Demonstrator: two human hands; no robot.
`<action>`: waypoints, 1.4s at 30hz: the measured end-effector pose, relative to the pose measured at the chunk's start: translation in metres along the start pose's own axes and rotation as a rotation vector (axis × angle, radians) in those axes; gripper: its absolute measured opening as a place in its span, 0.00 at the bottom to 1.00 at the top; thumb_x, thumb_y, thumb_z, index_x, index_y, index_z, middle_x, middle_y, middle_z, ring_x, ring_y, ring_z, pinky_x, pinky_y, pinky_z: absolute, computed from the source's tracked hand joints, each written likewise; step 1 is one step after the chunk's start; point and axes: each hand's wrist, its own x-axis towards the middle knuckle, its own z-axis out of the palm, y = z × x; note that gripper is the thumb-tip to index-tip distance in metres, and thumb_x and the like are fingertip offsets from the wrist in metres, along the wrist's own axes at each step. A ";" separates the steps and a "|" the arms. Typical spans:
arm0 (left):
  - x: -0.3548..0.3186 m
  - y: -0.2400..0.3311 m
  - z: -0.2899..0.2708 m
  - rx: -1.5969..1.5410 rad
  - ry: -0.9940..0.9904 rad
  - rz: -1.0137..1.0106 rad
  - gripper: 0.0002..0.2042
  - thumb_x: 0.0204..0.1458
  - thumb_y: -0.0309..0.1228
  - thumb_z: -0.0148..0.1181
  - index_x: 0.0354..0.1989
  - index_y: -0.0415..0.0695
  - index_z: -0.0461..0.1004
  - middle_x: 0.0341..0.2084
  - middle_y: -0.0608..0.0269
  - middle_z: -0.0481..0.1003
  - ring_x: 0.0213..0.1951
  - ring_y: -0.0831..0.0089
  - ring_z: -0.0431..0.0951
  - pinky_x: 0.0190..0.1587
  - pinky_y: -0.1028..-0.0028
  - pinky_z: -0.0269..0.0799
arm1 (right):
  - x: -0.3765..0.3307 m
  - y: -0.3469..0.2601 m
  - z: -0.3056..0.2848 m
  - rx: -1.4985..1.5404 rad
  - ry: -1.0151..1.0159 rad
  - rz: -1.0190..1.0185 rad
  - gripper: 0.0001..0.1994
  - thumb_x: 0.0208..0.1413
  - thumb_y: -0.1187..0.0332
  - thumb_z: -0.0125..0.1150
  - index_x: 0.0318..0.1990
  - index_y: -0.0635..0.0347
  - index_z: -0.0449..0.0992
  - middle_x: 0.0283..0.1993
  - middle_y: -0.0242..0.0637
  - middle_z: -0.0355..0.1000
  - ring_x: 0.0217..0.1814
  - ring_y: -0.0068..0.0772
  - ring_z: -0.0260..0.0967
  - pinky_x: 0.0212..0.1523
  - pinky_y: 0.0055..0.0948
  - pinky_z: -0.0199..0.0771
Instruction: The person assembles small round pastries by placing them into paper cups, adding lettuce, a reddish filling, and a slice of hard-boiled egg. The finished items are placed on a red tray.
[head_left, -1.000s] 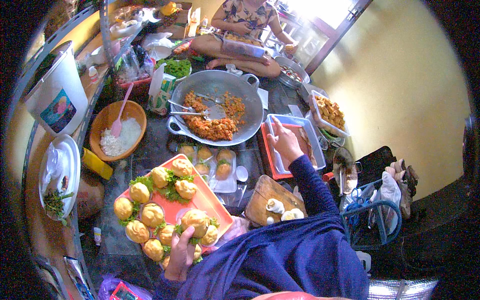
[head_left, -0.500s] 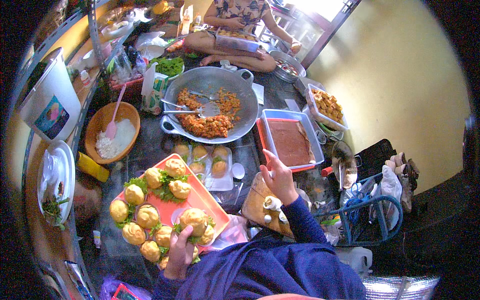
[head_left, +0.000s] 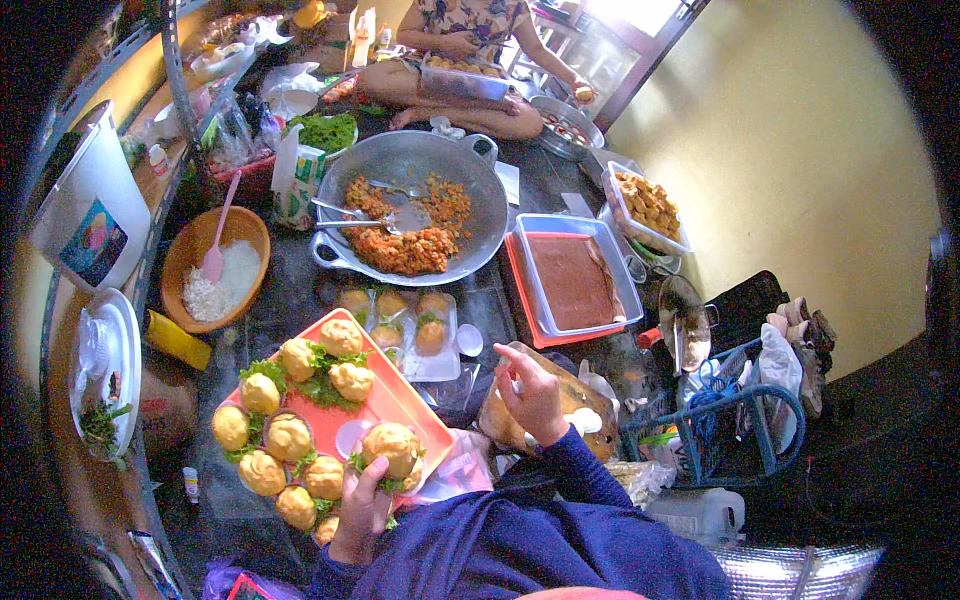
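My left hand [head_left: 362, 510] is closed around a round golden bun [head_left: 391, 449] with green lettuce showing at its edge. The bun is above the near right part of an orange tray [head_left: 420, 418]. Several similar buns [head_left: 289, 436] with lettuce crowd the tray's left side, some of them in paper cups. My right hand [head_left: 532, 396] is raised over a wooden cutting board [head_left: 508, 425]. Its fingers are loosely bent and apart, and I see nothing in them. A small white piece lies on the board, partly behind this hand.
A large metal wok [head_left: 335, 200] holds orange chopped filling and utensils. Beyond it a person sits with a box of buns. Right of it stands a clear plastic box [head_left: 536, 312] with a brown sheet inside. A bowl [head_left: 184, 262] of white powder stands left, a blue basket [head_left: 740, 450] right.
My right hand has shifted left and toward me, its fingers more bent than before. My left hand keeps hold of the bun over the tray. The whole view has shifted slightly.
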 end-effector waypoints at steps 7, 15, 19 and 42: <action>-0.001 0.000 0.001 -0.016 0.048 -0.071 0.25 0.55 0.26 0.53 0.61 0.39 0.57 0.53 0.49 0.69 0.54 0.59 0.73 0.57 0.62 0.70 | -0.013 -0.007 0.011 0.017 -0.060 0.005 0.13 0.55 0.72 0.60 0.49 0.59 0.75 0.28 0.41 0.72 0.25 0.34 0.71 0.29 0.30 0.72; 0.001 -0.002 -0.001 -0.059 0.036 -0.061 0.25 0.55 0.26 0.53 0.61 0.40 0.56 0.54 0.48 0.69 0.54 0.59 0.73 0.57 0.61 0.71 | -0.015 -0.006 0.016 0.018 -0.098 -0.023 0.14 0.54 0.73 0.59 0.50 0.58 0.75 0.31 0.42 0.73 0.26 0.37 0.72 0.29 0.30 0.73; 0.001 -0.002 -0.003 -0.059 0.045 -0.083 0.25 0.55 0.26 0.54 0.62 0.40 0.56 0.53 0.49 0.70 0.54 0.60 0.73 0.57 0.61 0.71 | -0.017 -0.007 0.016 0.010 -0.134 0.005 0.15 0.54 0.74 0.59 0.50 0.57 0.75 0.31 0.42 0.74 0.26 0.37 0.72 0.28 0.31 0.73; 0.004 -0.004 0.001 0.115 0.023 -0.042 0.22 0.58 0.34 0.47 0.60 0.38 0.61 0.53 0.52 0.71 0.55 0.63 0.73 0.59 0.65 0.67 | -0.020 -0.005 0.022 0.049 -0.112 -0.021 0.13 0.54 0.73 0.58 0.48 0.55 0.76 0.29 0.40 0.73 0.25 0.38 0.72 0.26 0.32 0.72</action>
